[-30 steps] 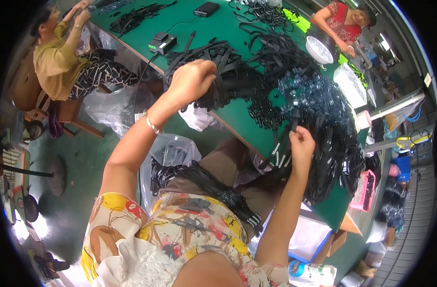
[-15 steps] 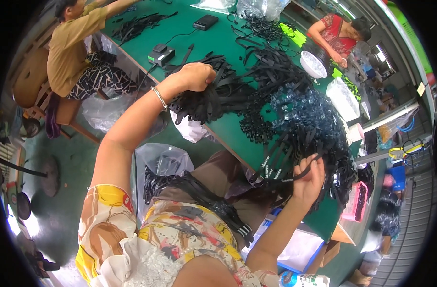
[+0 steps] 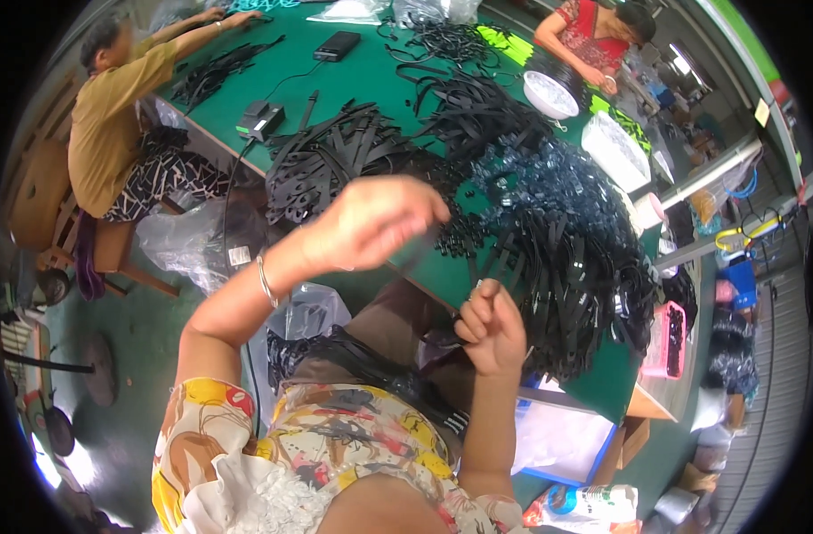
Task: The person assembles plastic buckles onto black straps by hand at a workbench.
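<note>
My left hand (image 3: 375,222) is raised over the near table edge, its fingers curled and blurred. A dark smear hangs below its fingertips, too blurred to name. To its right, my right hand (image 3: 495,331) is closed, thumb against fingers; a small dark bit shows beside it, but what it grips is hidden. A heap of black straps (image 3: 335,156) lies beyond my left hand. Another black strap pile (image 3: 566,294) lies beyond and right of my right hand. Across my lap rest bundled black straps (image 3: 362,369).
Bluish see-through plastic pieces (image 3: 540,182) are heaped on the green table (image 3: 291,80). Behind them stand a white bowl (image 3: 550,94) and a white tray (image 3: 615,151). A pink basket (image 3: 664,340) is at right. Two people work at the far left and far right.
My left hand has come off the strap heap, toward me and slightly right. My right hand has moved left; the black strap it held no longer shows clearly. The view has shifted slightly.
</note>
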Action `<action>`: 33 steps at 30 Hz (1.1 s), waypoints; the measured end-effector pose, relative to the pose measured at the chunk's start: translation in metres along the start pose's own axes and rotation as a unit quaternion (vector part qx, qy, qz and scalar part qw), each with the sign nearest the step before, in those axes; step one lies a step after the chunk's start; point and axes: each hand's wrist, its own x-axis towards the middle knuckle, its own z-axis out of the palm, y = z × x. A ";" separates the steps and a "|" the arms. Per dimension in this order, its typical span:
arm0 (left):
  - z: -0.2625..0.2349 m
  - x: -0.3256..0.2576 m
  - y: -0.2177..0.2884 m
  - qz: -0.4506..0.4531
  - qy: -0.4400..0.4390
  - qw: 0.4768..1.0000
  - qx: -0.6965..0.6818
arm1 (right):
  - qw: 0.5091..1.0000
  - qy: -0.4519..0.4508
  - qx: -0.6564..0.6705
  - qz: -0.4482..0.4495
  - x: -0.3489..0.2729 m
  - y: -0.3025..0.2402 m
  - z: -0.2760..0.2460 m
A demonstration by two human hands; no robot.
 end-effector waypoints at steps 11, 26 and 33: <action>0.097 -0.021 0.035 0.016 -0.061 0.987 -0.149 | 0.963 0.159 -0.143 -0.166 -0.024 0.005 -0.001; 0.161 0.018 -0.109 -0.316 -0.137 0.896 0.280 | 0.970 0.143 -0.144 -0.135 -0.071 0.001 0.002; 0.125 0.008 -0.034 -0.458 -0.057 0.783 -0.417 | 0.926 0.201 -0.265 -0.176 -0.069 0.002 -0.005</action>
